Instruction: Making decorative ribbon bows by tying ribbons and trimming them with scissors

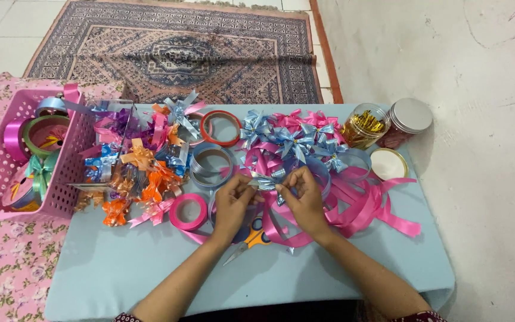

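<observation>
A small blue ribbon bow (pixel 266 182) is pinched by the fingers of the left hand (pixel 232 206) and right hand (pixel 305 203); light, soft, slippery, it is probably best gripped at its centre knot.

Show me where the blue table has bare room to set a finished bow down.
Bare room: the near strip of the blue table left of the left hand, below the pink ribbon roll, and the near right corner below the loose pink ribbon. The far half is crowded with bows, rolls and jars. Scissors lie under the wrists. The right hand helps pinch a blue bow.
</observation>
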